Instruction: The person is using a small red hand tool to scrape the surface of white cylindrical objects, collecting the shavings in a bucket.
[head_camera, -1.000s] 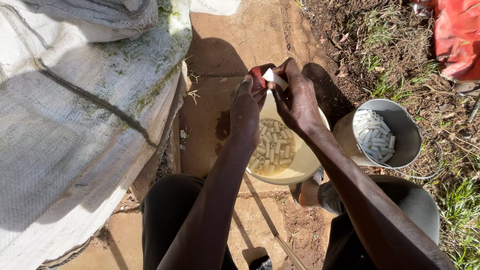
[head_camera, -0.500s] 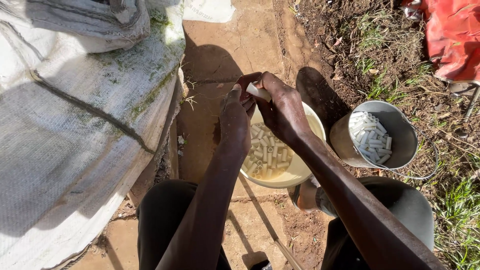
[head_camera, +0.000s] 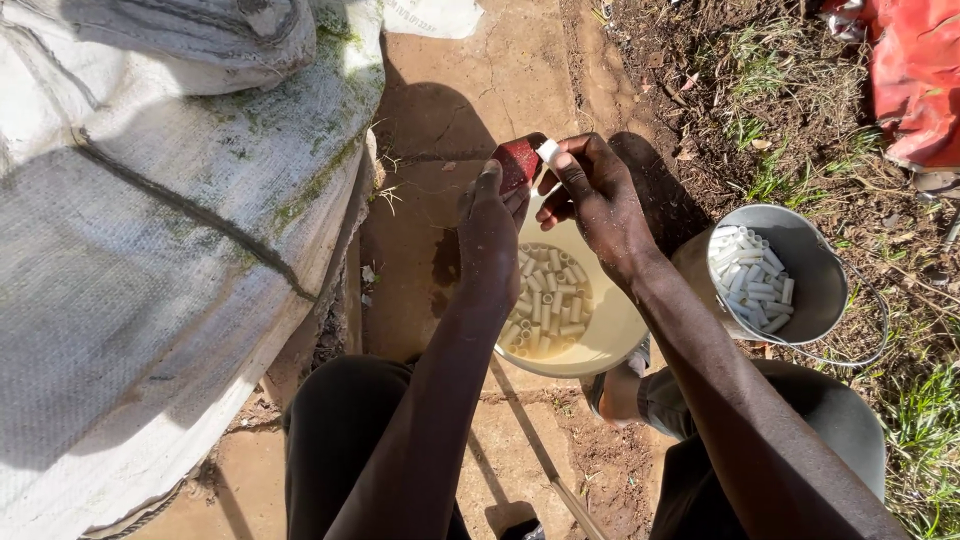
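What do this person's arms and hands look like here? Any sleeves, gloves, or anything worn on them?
Both arms are bare along the whole length in view: no sleeves, no gloves. The left hand and the right hand show no rings, and neither wrist carries a watch or band. Both forearms are lean and lit by strong sun. Lower in the frame, dark shorts cover the thighs.

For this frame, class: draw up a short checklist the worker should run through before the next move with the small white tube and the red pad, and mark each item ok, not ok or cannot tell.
1. White tube pinched in the right hand fingertips: ok.
2. Red pad held in the left hand, touching the tube: ok.
3. Both hands held above the cream bowl, so a dropped piece would likely land inside: ok.
4. Metal bucket of tubes upright beside the bowl: ok.
5. Liquid level in the bowl: cannot tell.
6. How firm the grip on the tube is: cannot tell.
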